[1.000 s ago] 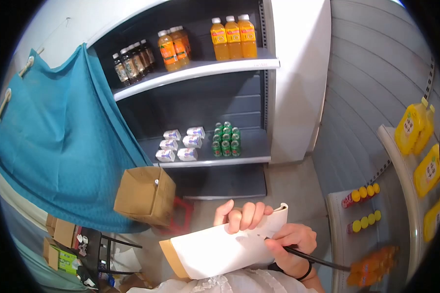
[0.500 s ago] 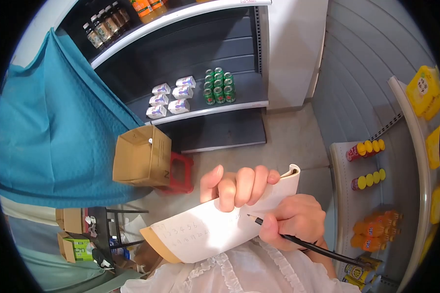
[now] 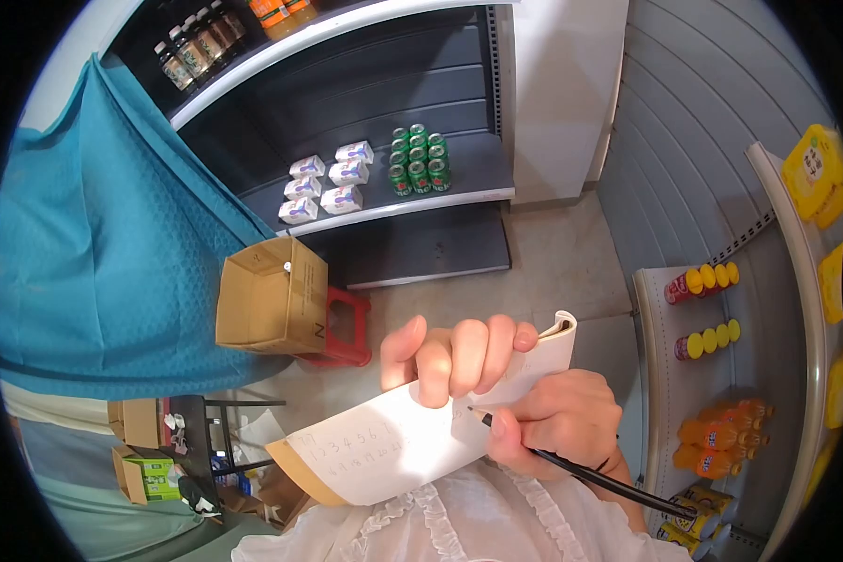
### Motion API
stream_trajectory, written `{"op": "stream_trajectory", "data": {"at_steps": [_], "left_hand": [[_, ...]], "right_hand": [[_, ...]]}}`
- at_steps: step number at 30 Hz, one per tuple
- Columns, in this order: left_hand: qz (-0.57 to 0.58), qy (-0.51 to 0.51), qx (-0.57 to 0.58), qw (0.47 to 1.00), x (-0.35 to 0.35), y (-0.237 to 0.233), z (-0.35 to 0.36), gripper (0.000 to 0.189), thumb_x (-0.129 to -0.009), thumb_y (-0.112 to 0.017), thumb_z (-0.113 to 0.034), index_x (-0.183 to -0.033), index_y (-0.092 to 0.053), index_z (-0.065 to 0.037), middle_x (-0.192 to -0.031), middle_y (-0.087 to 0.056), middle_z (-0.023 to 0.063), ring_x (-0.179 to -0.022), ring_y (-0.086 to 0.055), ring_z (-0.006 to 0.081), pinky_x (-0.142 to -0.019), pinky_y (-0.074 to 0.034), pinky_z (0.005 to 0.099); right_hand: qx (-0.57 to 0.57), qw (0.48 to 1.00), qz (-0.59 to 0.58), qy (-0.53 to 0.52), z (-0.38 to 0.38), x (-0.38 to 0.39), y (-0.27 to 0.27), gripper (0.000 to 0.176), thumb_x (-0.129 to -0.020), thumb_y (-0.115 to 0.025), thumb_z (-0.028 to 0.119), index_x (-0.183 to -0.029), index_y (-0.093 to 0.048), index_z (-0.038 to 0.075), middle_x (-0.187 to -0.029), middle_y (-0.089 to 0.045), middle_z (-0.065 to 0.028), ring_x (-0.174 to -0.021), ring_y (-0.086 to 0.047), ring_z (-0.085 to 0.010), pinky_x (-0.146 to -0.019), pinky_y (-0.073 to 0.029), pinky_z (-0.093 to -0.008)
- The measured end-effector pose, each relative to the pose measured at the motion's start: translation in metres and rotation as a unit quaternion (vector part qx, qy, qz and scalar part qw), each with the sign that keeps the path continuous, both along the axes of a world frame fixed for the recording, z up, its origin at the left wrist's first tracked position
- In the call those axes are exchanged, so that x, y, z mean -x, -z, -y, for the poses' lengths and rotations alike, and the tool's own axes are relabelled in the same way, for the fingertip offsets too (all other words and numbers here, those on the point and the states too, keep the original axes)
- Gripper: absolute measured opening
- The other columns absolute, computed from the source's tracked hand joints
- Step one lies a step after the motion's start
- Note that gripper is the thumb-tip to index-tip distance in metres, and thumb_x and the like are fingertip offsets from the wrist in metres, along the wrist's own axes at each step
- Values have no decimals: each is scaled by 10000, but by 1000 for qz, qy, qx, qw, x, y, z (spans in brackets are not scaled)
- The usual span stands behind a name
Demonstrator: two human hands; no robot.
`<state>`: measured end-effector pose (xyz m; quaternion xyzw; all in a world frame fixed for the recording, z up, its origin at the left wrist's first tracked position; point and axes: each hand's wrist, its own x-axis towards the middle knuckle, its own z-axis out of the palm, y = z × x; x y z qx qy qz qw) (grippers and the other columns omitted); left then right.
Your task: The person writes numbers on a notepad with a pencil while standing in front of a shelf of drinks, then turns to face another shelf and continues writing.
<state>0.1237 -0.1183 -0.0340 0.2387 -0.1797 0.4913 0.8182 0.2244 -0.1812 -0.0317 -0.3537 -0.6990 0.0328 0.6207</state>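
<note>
An open notebook (image 3: 375, 450) with rows of handwritten numbers lies tilted in front of my chest. My left hand (image 3: 464, 356) is curled over its upper edge, fingers bent down onto the page. A black pencil (image 3: 581, 470) is pinched in my right hand (image 3: 567, 421), its tip touching or just above the page, close below my left fingers. The pages at the notebook's right end are rolled back.
A cardboard box (image 3: 267, 300) stands on a red stool (image 3: 347, 328). Beyond are shelves with green cans (image 3: 420, 164) and white packs (image 3: 342, 199). Orange bottles (image 3: 721, 436) stand on the right shelf. A teal cloth (image 3: 112, 253) hangs at left.
My right hand and the pencil have shifted slightly to the left along the page. My left hand keeps its hold on the notebook.
</note>
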Motion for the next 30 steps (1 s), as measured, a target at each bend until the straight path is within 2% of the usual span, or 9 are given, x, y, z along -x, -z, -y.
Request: {"op": "stream_trajectory", "data": {"at_steps": [13, 19, 27, 30], "left_hand": [[-12, -16, 18, 1000, -3, 2, -4, 464, -938, -130, -230, -492, -213, -134, -584, -307, -21, -651, -306, 139, -909, -302, 355], [-8, -8, 4, 1000, -6, 2, -5, 469, -940, -124, -230, -490, -217, -133, -586, -309, -20, -651, -303, 141, -917, -299, 357], [-23, -10, -3, 1000, -8, 0, -6, 463, -941, -119, -228, -498, -212, -129, -588, -305, -19, -651, -297, 143, -918, -298, 358], [-11, -4, -3, 1000, -9, 0, -6, 464, -940, -120, -226, -496, -212, -129, -587, -304, -18, -652, -298, 143, -918, -298, 355]], "right_hand": [[0, 1000, 11, 14, -4, -5, 0, 238, -692, -616, -29, -632, -423, 94, -514, -497, -15, -378, -433, -158, -359, -365, -275], [5, 1000, -20, 9, -3, -6, -3, 241, -698, -618, -34, -628, -422, 87, -508, -490, -28, -375, -427, -163, -356, -347, -274], [17, 998, -8, 56, -3, -4, -6, 347, -654, -641, -24, -465, -371, 81, -496, -477, -25, -373, -428, -176, -355, -352, -280], [20, 999, 3, 34, -2, -9, -4, 329, -650, -630, -27, -473, -374, 80, -480, -461, -25, -371, -424, -177, -351, -348, -283]]}}
